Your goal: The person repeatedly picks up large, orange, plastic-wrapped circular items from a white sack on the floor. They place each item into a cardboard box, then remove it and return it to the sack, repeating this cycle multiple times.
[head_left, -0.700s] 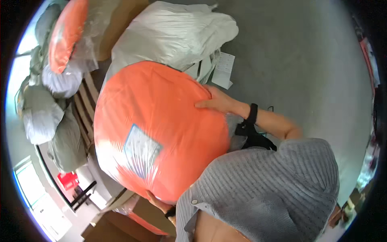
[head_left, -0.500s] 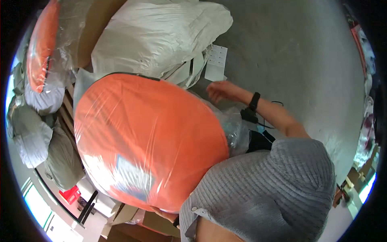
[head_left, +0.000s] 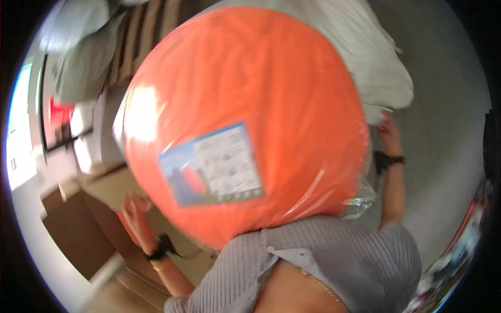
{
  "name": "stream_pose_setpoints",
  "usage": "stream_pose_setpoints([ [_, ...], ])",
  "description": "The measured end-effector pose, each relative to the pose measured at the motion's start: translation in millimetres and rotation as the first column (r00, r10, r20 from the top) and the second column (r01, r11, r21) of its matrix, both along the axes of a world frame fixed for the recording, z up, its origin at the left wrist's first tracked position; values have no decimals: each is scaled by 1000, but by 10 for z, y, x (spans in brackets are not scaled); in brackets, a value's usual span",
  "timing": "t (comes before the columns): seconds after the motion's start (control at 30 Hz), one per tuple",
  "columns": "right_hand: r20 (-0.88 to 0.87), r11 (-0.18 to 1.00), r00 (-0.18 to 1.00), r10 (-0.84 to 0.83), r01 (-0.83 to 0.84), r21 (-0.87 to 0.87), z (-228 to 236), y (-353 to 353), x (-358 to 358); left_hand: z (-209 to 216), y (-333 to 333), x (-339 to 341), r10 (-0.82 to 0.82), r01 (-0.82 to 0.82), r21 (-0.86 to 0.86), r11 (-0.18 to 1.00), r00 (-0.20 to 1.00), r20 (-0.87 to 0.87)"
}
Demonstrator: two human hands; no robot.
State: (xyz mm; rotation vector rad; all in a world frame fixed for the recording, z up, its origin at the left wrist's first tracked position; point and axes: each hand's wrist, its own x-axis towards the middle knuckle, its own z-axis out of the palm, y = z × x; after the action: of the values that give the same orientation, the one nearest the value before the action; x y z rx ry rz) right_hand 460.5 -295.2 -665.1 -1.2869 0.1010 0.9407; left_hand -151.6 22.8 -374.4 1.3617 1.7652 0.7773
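A big round orange cushion-like bundle (head_left: 271, 99) in clear plastic fills the middle of the view, its near edge against my shirt front. Under the plastic on its near side shows a printed label sheet (head_left: 214, 167), blue and white. My left hand (head_left: 136, 211) is just beside the bundle's lower left edge, fingers apart and a little blurred, with no grip on it. At the far right side my right hand (head_left: 387, 131) has its fingers bent near a piece of white sheet (head_left: 377, 113); blur hides whether they hold it. Dark bands circle both wrists.
A large white bag (head_left: 373, 57) lies on the grey floor (head_left: 438, 151) behind the bundle at right. Open cardboard boxes (head_left: 78, 229) stand at lower left. Wooden slats (head_left: 136, 39) and a greyish wrapped bundle (head_left: 86, 68) are at upper left, above a red object (head_left: 61, 111).
The view has swung left and the orange bundle now sits centrally, label turned more toward me. My left hand has come out from under its near edge. My right hand has moved along its right side.
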Motion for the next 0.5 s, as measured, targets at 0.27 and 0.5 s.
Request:
stream_pose_setpoints([
  [0.27,595,836,591,545,-441,-328,3537,1408,-255,874,539,770,-474,460,459,760,876,-92],
  [0.5,471,287,273,839,-957,44,3720,2680,-1789,735,405,1367,-574,554,635,538,793,-205],
])
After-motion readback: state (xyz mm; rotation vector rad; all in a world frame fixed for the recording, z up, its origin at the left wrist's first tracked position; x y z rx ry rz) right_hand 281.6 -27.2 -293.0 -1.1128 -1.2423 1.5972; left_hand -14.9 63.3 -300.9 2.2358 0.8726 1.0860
